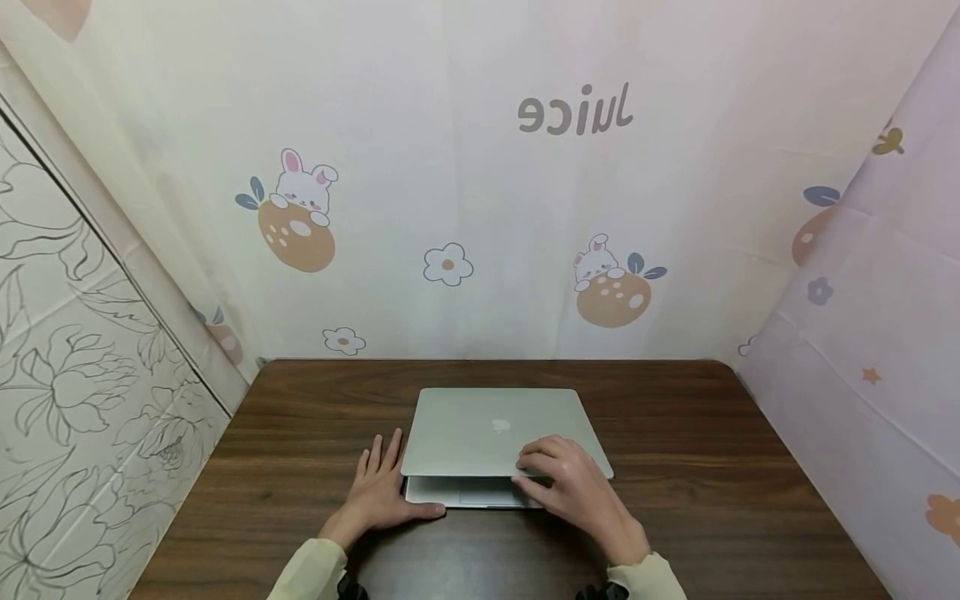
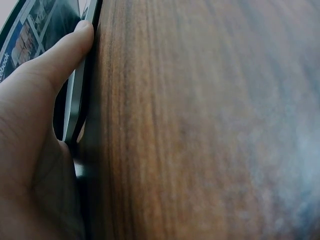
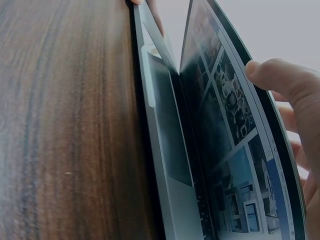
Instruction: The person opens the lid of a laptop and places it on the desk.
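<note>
The right hand [image 1: 573, 483] pinches the front edge of the laptop's lid [image 1: 472, 433], with the thumb on the screen side and the fingers on the outside. The left hand [image 1: 378, 492] is spread wide beside the laptop's front left corner, its fingers straight and its thumb lying on the front edge of the laptop's bottom part [image 1: 457, 493]. The laptop [image 1: 495, 450] sits in front of the person, between the two hands, and its lid is tipped down low over the bottom part, with a gap left at the front. Inside the laptop, the screen [image 3: 235, 115] is lit up with pictures, and the touch pad [image 3: 167, 110] shows below it. A pale apple mark [image 1: 501, 426] is on top of the lid. Nearer to the person than the laptop are two light yellow sleeves [image 1: 309, 571], and something black is on each wrist. Under the laptop is a brown wooden table [image 1: 675, 433], which reaches out on both sides of it. Behind the laptop hangs a white cloth [image 1: 465, 167] with bunnies on orange fruits, flowers and the word "Juice" [image 1: 576, 110] written backwards. Far left of the laptop is a white sheet [image 1: 67, 392] with big line-drawn flowers. Far right of it is another pale cloth [image 1: 862, 400] with little shapes on it.
</note>
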Tool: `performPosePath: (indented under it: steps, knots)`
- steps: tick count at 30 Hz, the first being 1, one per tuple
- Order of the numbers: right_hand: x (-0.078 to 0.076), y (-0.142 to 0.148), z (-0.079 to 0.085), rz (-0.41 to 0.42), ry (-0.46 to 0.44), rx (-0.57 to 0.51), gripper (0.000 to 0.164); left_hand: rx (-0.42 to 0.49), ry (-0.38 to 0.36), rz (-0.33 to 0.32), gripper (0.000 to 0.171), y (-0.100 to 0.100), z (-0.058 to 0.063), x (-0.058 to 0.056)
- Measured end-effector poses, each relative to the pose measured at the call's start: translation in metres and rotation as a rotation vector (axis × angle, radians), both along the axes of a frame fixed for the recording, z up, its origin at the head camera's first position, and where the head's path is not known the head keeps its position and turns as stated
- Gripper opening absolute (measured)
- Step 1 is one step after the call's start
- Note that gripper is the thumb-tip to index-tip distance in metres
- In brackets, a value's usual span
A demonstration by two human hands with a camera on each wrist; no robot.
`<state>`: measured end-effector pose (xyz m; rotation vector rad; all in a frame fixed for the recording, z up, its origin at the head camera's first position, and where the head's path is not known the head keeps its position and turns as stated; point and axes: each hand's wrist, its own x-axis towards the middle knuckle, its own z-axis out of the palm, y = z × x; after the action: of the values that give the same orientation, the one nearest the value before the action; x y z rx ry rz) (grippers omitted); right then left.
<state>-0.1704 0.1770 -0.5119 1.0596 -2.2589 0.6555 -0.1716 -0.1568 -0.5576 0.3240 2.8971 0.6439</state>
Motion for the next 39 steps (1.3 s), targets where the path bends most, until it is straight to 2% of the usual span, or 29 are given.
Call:
performPosePath:
  steps: [14, 21, 30, 33, 39]
  knots:
    - [-0.004, -0.002, 0.01, 0.004, 0.038, -0.009, 0.016, 0.063, 0.016, -0.005, 0.13, -0.003, -0.007, -0.001]
    - [-0.006, -0.002, 0.013, 0.005, 0.043, -0.011, 0.016, 0.035, 0.017, 0.008, 0.131, -0.003, -0.015, -0.004]
    - [-0.01, -0.002, 0.018, 0.021, 0.046, -0.017, 0.015, 0.007, -0.028, 0.0, 0.127, -0.002, -0.004, -0.004]
    - [-0.011, -0.002, 0.019, 0.026, 0.038, -0.015, 0.015, -0.024, -0.045, 0.001, 0.127, -0.001, -0.004, -0.004]
    - [-0.012, -0.001, 0.021, 0.022, 0.033, -0.005, 0.014, -0.014, -0.042, -0.002, 0.126, -0.001, -0.003, -0.004]
